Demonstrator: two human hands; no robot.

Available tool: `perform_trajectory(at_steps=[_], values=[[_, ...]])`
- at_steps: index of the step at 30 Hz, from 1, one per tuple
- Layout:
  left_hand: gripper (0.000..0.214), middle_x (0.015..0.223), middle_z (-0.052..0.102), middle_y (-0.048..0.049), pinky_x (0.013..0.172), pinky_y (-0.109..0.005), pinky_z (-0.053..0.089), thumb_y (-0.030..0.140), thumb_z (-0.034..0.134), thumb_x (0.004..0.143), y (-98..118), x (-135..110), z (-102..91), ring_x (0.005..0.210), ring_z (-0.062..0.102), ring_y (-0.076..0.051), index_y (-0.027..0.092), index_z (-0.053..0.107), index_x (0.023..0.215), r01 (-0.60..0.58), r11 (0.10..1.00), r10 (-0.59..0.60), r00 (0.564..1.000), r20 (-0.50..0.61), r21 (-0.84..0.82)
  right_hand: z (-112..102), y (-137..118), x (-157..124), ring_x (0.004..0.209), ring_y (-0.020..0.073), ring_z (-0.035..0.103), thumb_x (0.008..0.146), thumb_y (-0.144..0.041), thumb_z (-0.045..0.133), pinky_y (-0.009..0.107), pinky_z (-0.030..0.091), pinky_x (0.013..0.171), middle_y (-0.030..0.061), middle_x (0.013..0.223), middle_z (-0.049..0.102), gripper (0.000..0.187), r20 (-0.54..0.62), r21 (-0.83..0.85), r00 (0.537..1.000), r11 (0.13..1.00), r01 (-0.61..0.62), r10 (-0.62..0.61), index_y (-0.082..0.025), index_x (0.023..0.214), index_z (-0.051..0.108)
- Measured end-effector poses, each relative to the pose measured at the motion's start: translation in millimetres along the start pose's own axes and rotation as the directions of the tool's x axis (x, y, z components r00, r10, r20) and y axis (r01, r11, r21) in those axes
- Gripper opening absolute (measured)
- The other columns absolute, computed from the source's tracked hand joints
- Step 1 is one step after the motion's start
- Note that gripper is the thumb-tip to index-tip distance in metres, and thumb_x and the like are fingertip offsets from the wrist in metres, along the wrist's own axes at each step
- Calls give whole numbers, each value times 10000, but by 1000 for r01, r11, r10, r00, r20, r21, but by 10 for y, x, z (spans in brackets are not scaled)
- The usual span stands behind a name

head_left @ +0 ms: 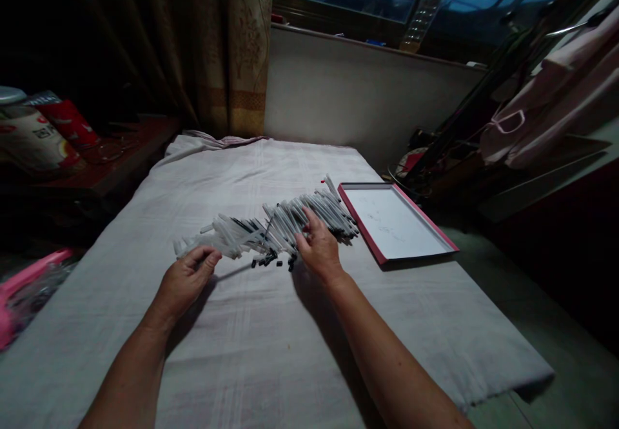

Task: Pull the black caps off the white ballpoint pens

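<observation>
A long heap of pens (309, 213) with clear barrels and dark ends lies across the cloth, pointing in roughly the same slant. At its left end is a cluster of whitish translucent pieces (225, 235), too blurred to name surely. My left hand (186, 280) is beside this cluster, thumb and fingers closed together; what they hold, if anything, is hidden. Over the middle of the heap is my right hand (319, 248), touching the pens with index finger and thumb apart. Small black caps (265, 260) lie loose along the near edge between both hands.
A shallow red-edged box lid (396, 222) with a white inside lies right of the pens. White cloth (251, 345) covers the table. A side table with a jar (36, 135) stands left, near a pink basket (29, 277). A bottle (423, 19) stands on the windowsill.
</observation>
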State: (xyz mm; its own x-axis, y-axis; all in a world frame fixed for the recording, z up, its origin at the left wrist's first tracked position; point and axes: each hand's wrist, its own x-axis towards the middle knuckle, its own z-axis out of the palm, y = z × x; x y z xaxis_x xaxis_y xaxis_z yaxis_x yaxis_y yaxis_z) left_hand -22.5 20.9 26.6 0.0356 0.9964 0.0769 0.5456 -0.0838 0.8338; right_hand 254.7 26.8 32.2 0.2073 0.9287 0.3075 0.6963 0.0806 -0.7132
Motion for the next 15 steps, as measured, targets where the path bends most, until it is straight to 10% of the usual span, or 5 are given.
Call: perform_trajectory(at_steps=[5,15], values=[[397,663,628,-2,583,-270,463,642,547,777,35,-1,15,709,610,-206,263,655,823,-16,1000,16,999,28,3,-32,-216,179,907,241,667,911,-259,614,308,494,745,93,1119,680,471,257,-425,964,887,180,-73,-300,1380,612],[489,810,699,-13,679,-292,489,711,515,772,-41,40,32,749,639,-196,250,642,879,34,998,-24,980,-197,44,356,-507,400,995,255,692,976,-295,504,334,509,815,100,1109,753,308,419,-444,901,841,310,-111,-248,1186,724]])
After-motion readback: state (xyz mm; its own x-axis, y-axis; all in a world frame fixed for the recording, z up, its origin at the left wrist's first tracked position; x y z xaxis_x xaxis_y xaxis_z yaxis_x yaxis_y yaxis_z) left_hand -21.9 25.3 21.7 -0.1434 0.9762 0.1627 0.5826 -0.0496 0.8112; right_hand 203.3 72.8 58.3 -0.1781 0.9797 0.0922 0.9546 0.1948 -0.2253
